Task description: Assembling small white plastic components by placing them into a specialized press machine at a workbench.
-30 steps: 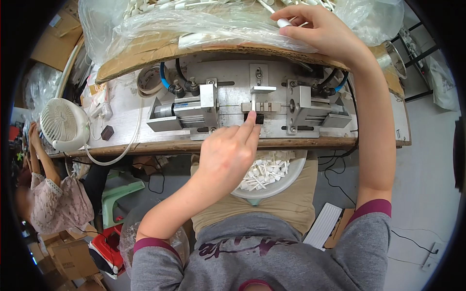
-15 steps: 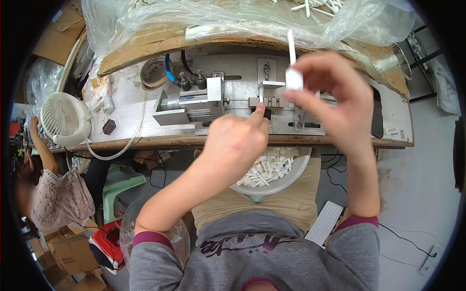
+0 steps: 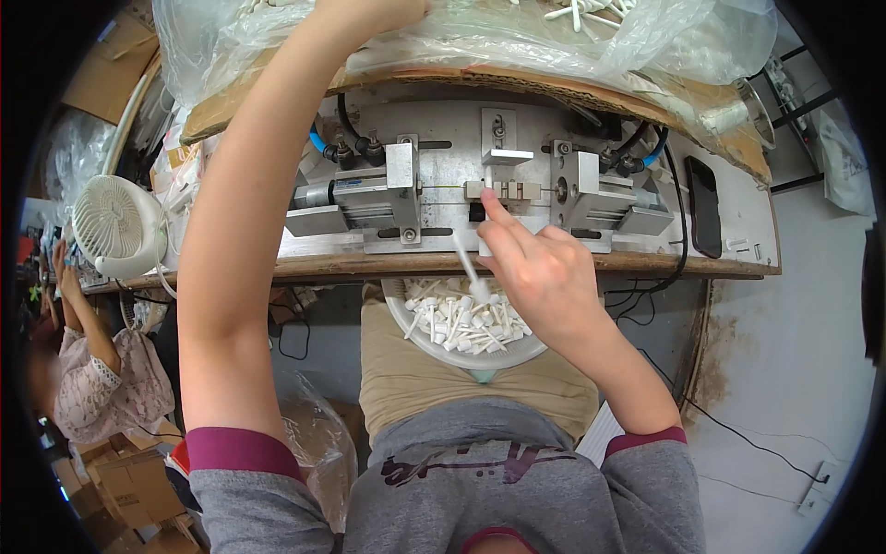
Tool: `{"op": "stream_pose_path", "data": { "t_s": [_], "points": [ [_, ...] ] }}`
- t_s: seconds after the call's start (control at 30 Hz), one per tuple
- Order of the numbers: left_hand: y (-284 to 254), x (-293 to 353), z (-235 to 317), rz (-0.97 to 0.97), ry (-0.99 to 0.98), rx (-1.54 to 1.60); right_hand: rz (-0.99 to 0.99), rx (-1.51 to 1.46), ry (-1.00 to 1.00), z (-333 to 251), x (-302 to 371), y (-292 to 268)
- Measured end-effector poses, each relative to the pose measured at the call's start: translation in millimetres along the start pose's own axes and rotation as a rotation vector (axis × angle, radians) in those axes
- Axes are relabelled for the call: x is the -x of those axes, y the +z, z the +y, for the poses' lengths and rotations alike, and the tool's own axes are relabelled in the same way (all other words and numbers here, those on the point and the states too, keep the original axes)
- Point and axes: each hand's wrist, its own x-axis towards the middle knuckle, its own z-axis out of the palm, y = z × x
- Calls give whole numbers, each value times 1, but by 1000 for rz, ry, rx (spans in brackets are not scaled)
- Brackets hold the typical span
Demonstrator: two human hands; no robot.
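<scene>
My right hand point(image 3: 544, 272) reaches in from the right with its index finger stretched out, the tip on a small slotted metal holder point(image 3: 524, 191) on the bench fixture. Under that fingertip a thin white plastic stick point(image 3: 487, 173) shows in part. Just below the hand a blurred white stick with a wide head point(image 3: 471, 270) hangs in the air above a round bowl point(image 3: 399, 309) of similar white pieces on my lap. My left hand point(image 3: 374, 11) is at the far top edge, over the plastic-lined box; its fingers are hidden from view.
Metal cylinder units point(image 3: 369, 198) with hoses flank the holder. A cardboard edge point(image 3: 480, 78) and clear plastic sheet point(image 3: 397, 55) run along the back. A phone point(image 3: 703, 205) lies at right; a white fan point(image 3: 113, 224) stands at left. Another person point(image 3: 115, 369) sits at far left.
My left hand has left the holder and reached far up to the box. My right hand has come down to the holder, and a white stick now falls above the bowl.
</scene>
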Motion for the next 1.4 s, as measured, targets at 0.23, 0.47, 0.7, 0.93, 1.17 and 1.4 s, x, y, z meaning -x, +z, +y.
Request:
{"op": "stream_pose_path", "data": {
  "t_s": [0.23, 0.47, 0.7, 0.93, 1.17, 1.4],
  "points": [
    [10, -5, -3, -21, -19, 179, -61, -11, 34, 0, -10, -4],
    [40, -18, -5, 283, 130, 122, 24, -269, 124, 23, -52, -46],
    [19, 2, -1, 17, 111, 260, 355, 198, 84, 157, -190, -72],
    [-40, 56, 13, 92, 62, 665, -41, 122, 195, 209, -219, -24],
    [-27, 161, 46, 112, 266, 698, -4, -62, 73, 154, -181, -39],
    [13, 221, 77, -16, 298, 401, -105, -131, 73, 125, -158, -57]
  ]
}}
